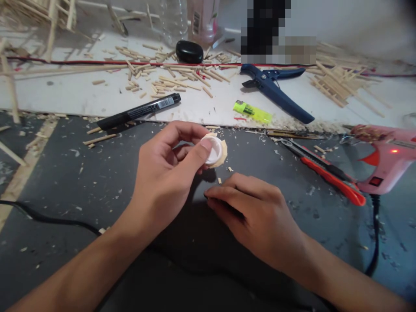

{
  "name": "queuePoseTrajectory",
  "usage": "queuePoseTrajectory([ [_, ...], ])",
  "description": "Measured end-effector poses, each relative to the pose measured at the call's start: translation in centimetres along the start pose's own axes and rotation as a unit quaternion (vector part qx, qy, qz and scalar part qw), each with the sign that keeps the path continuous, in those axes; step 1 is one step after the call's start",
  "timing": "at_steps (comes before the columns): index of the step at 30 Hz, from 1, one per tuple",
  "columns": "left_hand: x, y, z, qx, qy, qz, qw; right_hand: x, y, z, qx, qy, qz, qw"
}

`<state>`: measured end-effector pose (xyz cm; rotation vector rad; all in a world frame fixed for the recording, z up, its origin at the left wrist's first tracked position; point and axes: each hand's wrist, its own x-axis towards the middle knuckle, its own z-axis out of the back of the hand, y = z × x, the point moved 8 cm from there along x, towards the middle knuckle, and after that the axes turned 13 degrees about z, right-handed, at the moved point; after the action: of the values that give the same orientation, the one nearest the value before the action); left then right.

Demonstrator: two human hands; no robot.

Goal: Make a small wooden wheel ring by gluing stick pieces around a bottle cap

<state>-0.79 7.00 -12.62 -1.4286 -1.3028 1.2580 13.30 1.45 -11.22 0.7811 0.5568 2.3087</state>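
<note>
My left hand (172,160) pinches a small white bottle cap (217,149), thumb pressed inside its rim. Pale wooden pieces (224,157) show around the cap's edge, forming a rough many-sided ring behind it. Just below and to the right, my right hand (250,203) has its thumb and forefinger pressed together. A tiny dark bit shows at those fingertips, too small to name. The right hand is apart from the cap. Small wood chips (219,180) lie on the dark surface between the hands.
A pink glue gun (386,156) with a lit red light stands at the right, beside a red utility knife (331,173). Behind lie a black marker (139,111), a yellow-green lighter (252,112), a blue cutter (276,91) and many cut sticks (169,84). A black cable (52,219) crosses the left.
</note>
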Motion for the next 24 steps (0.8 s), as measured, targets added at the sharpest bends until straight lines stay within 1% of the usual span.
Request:
queuePoseTrajectory([
  [3,-0.1,-0.1,0.1,0.007,-0.007,-0.006,1.0,0.0,0.2,1.1,0.058,-0.055,-0.009,0.997],
  [5,-0.3,-0.3,0.3,0.022,-0.019,-0.008,1.0,-0.3,0.0,1.7,0.136,-0.089,-0.041,0.986],
  [6,-0.5,-0.6,0.3,0.034,-0.025,-0.017,0.999,-0.5,-0.3,1.9,0.183,-0.103,-0.065,0.975],
  [8,-1.2,-1.3,0.4,0.077,-0.042,-0.048,0.995,-1.0,-1.2,2.3,0.285,-0.145,-0.123,0.939],
  [10,-2.0,-2.0,0.2,0.135,-0.056,-0.089,0.985,-1.6,-2.2,2.5,0.381,-0.207,-0.166,0.886],
  [12,-2.8,-2.5,-0.2,0.185,-0.055,-0.132,0.972,-2.0,-2.9,2.7,0.447,-0.258,-0.184,0.837],
  [14,-3.4,-2.9,-0.7,0.222,-0.045,-0.173,0.958,-1.9,-3.4,2.6,0.476,-0.28,-0.191,0.811],
  [17,-4.1,-3.3,-1.3,0.274,-0.04,-0.23,0.933,-1.7,-3.8,2.4,0.489,-0.284,-0.207,0.798],
  [20,-4.7,-3.7,-1.7,0.307,-0.037,-0.272,0.911,-1.7,-4.0,2.4,0.492,-0.289,-0.221,0.79],
  [24,-5.0,-4.1,-2.0,0.315,-0.025,-0.301,0.9,-2.1,-4.4,2.6,0.471,-0.313,-0.231,0.792],
])
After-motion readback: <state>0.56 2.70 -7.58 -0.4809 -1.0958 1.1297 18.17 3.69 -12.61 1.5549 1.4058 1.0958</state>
